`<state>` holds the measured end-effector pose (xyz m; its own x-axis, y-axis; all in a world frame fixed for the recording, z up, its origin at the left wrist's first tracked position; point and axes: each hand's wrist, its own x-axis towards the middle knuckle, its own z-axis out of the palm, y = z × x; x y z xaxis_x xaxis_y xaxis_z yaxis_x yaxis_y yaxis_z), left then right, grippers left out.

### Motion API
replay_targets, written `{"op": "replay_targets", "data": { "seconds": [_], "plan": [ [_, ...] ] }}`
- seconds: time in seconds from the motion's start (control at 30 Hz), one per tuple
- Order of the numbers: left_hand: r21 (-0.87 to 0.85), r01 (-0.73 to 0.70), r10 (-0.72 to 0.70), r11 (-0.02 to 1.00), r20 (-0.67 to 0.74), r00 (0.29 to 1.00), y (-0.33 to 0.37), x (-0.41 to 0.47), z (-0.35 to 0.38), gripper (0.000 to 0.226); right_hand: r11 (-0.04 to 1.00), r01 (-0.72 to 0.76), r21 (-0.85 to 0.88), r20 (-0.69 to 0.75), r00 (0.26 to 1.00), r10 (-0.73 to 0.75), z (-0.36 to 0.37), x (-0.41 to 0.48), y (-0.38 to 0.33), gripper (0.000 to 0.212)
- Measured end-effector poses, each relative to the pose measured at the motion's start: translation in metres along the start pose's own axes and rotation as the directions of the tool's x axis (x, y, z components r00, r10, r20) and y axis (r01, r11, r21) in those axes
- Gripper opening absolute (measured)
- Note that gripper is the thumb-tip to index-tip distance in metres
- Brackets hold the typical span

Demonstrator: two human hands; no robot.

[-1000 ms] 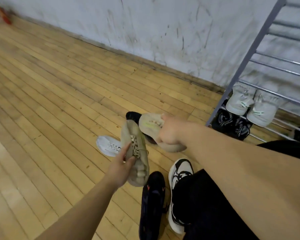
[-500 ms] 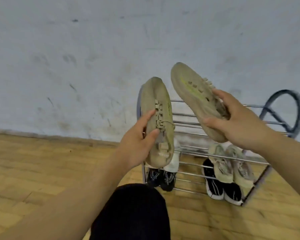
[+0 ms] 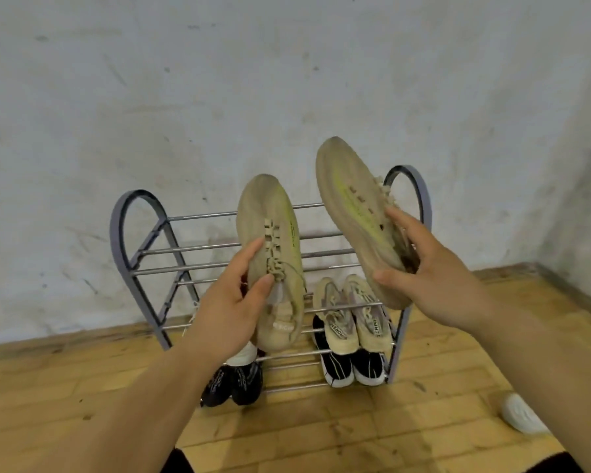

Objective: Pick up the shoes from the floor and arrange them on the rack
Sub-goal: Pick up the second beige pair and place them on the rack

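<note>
Head view: the pair is being lifted clear of the floor point(image 3: 423, 421), where it was still being gathered a second ago, and is now being held up in front of the rack point(image 3: 116, 240). The left tan shoe point(image 3: 273, 227) is being gripped at the laces by the left hand point(image 3: 229, 308), toe up. The right tan shoe point(image 3: 352, 206) is being clasped near its heel by the right hand point(image 3: 430, 278), tilted. Neither is being rested on a rail yet. The top rails point(image 3: 202, 249) are looking free, so a placement there is probably being lined up. A white shoe point(image 3: 522, 418) is being left on the floor.
</note>
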<state>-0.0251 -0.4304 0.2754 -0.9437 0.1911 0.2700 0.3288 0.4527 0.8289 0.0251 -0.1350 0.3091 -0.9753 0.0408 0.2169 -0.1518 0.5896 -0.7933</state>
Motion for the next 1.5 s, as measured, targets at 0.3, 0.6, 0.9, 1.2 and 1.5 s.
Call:
{"op": "replay_targets", "data": {
  "seconds": [0.3, 0.6, 0.9, 1.2, 1.5],
  "plan": [
    [-0.016, 0.119, -0.119, 0.993, -0.28, 0.953, -0.001, 0.016, -0.001, 0.056, 0.978, -0.037, -0.207, 0.596, 0.788, 0.156, -0.012, 0.011, 0.037, 0.073],
    [-0.025, 0.126, -0.129, 0.992, -0.204, 0.97, -0.013, 0.024, 0.001, 0.056, 0.858, -0.198, -0.474, 0.316, 0.871, 0.376, 0.082, 0.039, 0.084, 0.072],
    [-0.035, 0.123, -0.128, 0.992, -0.175, 0.976, -0.03, 0.032, -0.003, 0.056, 0.814, -0.348, -0.465, 0.012, 0.917, 0.399, 0.149, 0.105, 0.094, 0.065],
    [0.028, 0.121, -0.118, 0.992, -0.105, 0.988, -0.047, 0.04, -0.009, 0.056, 0.697, -0.337, -0.633, 0.045, 0.882, 0.468, 0.167, 0.128, 0.099, 0.078],
    [-0.112, 0.127, -0.133, 0.986, -0.052, 0.99, -0.031, 0.035, 0.001, 0.058, 0.923, -0.186, -0.336, 0.35, 0.885, 0.306, 0.089, 0.05, 0.005, 0.068]
  ]
}}
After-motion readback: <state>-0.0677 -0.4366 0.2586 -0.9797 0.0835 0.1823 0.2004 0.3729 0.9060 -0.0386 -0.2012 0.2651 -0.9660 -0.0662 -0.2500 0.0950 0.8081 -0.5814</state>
